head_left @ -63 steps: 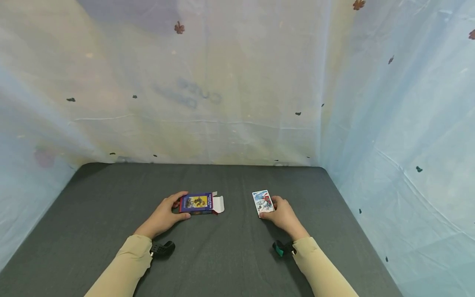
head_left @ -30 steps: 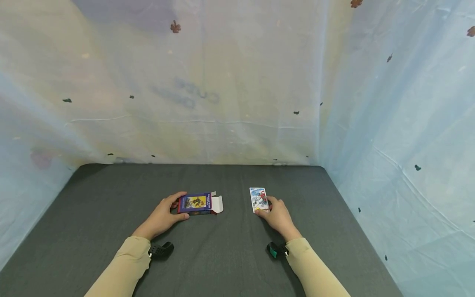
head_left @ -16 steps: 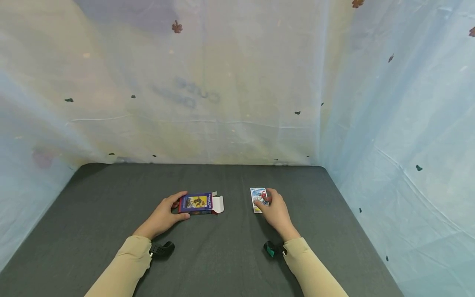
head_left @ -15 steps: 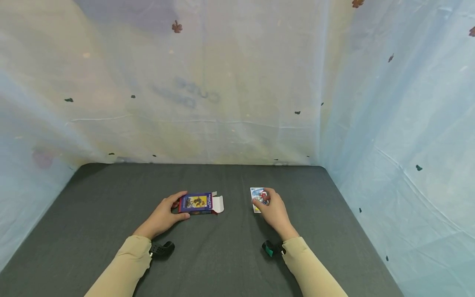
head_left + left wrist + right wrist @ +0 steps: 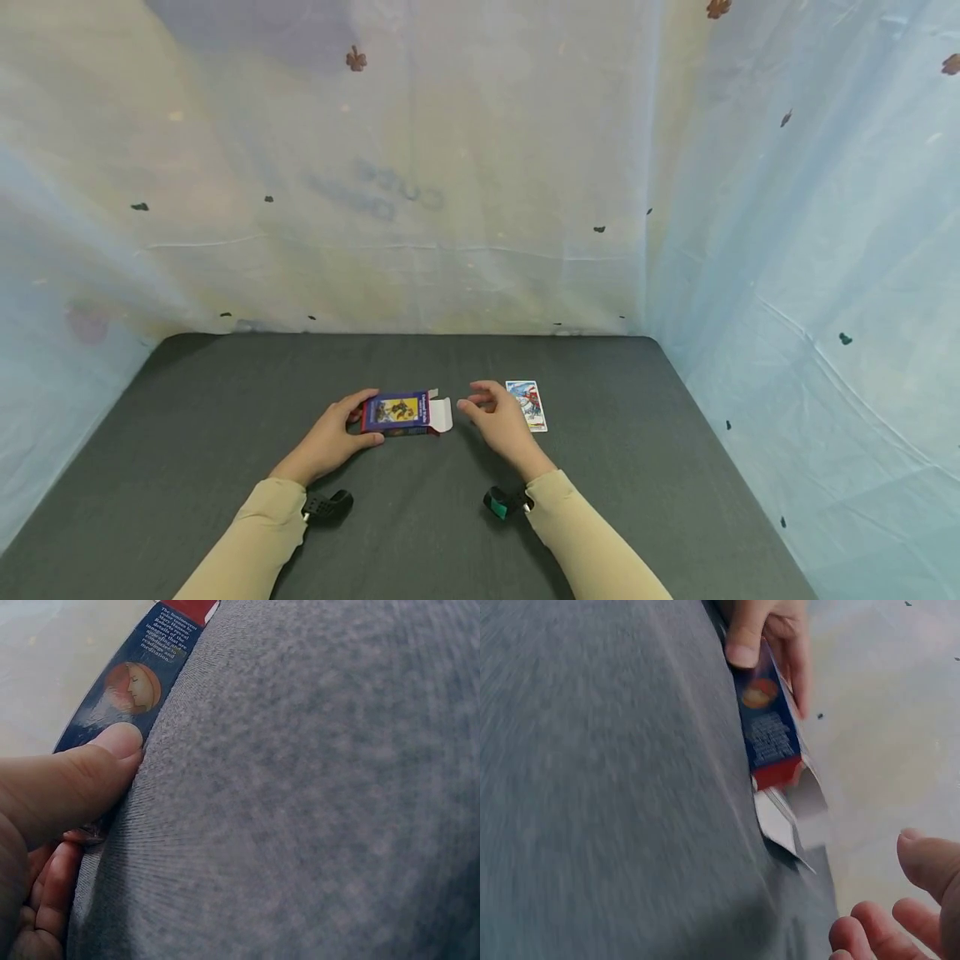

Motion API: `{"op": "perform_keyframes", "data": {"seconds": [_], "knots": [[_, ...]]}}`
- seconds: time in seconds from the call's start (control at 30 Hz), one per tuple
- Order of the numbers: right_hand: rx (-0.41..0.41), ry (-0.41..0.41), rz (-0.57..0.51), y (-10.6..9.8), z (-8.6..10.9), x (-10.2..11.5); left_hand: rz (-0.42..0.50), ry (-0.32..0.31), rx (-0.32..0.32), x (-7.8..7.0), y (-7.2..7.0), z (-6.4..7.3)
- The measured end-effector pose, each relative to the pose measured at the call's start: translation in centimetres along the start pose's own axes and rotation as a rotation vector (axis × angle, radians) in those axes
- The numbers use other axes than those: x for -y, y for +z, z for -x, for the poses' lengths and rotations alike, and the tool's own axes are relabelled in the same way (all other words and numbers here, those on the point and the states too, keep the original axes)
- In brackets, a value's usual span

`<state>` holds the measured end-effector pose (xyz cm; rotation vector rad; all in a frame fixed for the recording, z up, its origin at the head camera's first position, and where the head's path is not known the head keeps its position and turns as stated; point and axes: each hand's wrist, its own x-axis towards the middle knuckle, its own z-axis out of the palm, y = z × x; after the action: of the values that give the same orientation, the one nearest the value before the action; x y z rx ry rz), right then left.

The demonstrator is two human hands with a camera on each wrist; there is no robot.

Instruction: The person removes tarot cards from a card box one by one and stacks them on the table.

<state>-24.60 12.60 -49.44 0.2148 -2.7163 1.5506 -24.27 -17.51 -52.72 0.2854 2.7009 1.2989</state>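
- Right hand (image 5: 501, 421) has slid away from the picture card (image 5: 532, 403) toward the box (image 5: 396, 412); left hand (image 5: 327, 433) and box look pretty much unmoved.
- Card lies face up on the grey tabletop (image 5: 420, 525), just right of the right hand, which partly hides it. Can't tell if it's one card or a stack.
- Right hand looks empty, fingers loosely bent, thumb apart, just beside the white flap (image 5: 441, 415).
- Left hand grips the box's left end, thumb on the near side.
- Possible trouble: fingertips bumping that flap could crease it, a hard left squeeze might bow the walls, and a low right palm could drag the card.
- Box is open at its right end, flaps out; can't see what's inside, if anything.
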Motion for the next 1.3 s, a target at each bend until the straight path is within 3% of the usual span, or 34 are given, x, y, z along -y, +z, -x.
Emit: {"op": "perform_keyframes", "data": {"seconds": [0.17, 0.33, 0.83, 1.3], "knots": [[0.027, -0.044, -0.072, 1.6, -0.3, 0.5, -0.001, -0.003, -0.003, 0.1, 0.0, 0.0], [0.06, -0.065, -0.077, 2.7, -0.5, 0.7, -0.003, -0.006, -0.001, 0.0, 0.0, 0.0], [0.123, -0.05, -0.076, 3.7, -0.7, 0.6, 0.007, -0.033, 0.019, -0.3, -0.3, 0.0], [0.092, -0.014, 0.104, 4.9, -1.0, 1.2, -0.003, -0.033, 0.019, -0.3, -0.4, -0.1]]}}
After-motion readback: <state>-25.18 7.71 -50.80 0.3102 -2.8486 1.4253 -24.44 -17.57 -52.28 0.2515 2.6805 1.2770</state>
